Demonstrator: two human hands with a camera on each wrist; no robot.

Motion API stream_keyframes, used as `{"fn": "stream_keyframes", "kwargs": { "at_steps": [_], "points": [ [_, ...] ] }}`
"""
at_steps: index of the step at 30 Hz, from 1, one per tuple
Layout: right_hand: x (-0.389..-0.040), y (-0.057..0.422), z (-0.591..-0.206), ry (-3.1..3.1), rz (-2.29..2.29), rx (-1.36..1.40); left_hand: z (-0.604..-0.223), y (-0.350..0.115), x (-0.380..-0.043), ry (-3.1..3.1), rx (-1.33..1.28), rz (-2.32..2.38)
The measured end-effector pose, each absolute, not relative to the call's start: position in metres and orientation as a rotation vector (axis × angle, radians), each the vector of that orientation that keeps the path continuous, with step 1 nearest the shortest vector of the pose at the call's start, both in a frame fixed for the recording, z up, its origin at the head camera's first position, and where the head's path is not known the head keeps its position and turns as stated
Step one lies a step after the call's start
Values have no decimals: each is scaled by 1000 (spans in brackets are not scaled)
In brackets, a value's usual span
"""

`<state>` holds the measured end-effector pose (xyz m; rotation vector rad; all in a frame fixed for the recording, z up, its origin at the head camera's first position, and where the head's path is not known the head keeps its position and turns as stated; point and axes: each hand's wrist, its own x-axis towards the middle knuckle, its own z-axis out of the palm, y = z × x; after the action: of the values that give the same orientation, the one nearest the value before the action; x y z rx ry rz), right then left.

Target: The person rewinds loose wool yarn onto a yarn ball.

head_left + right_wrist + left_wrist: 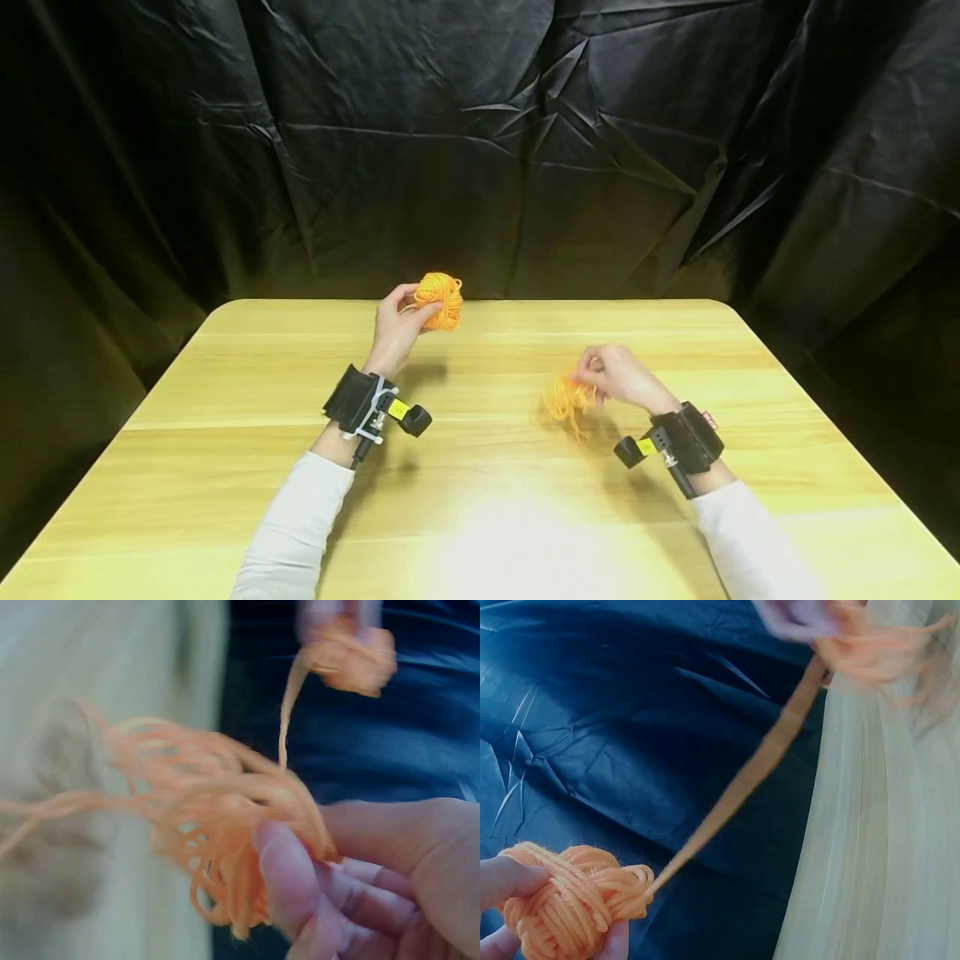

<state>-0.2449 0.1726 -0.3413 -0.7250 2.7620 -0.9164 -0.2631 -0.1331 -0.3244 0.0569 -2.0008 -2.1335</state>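
A ball of orange yarn (pixel 442 298) is gripped by my left hand (pixel 401 321) above the far edge of the table, thumb on the near side. In the left wrist view the wound yarn ball (pixel 570 907) shows its crossing strands. My right hand (pixel 618 375) pinches a loose bundle of orange yarn (pixel 564 398), lower and to the right. Its loops and trailing ends fan out, blurred, in the right wrist view, where the yarn bundle (pixel 225 810) lies between thumb and fingers. A strand of yarn (pixel 742 784) runs between the two hands.
A light wooden table (pixel 480 467) spreads beneath both hands, with a bright glare at its near middle. Behind it hangs a creased black cloth (pixel 420 167). Each wrist wears a black band with a small camera.
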Motion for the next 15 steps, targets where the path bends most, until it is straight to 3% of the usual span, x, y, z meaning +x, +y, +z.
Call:
{"fn": "stream_keyframes", "kwargs": {
  "at_steps": [5, 12, 15],
  "points": [
    [-252, 197, -326, 2809, -1292, -651, -325, -144, -262, -2004, 100, -2099],
    [-261, 238, -335, 3031, -1696, -44, -324, -162, -261, -1990, 188, -2063],
    [-281, 258, -356, 2906, -2259, 206, -324, -166, -261, -1992, 212, -2052]
  ]
}}
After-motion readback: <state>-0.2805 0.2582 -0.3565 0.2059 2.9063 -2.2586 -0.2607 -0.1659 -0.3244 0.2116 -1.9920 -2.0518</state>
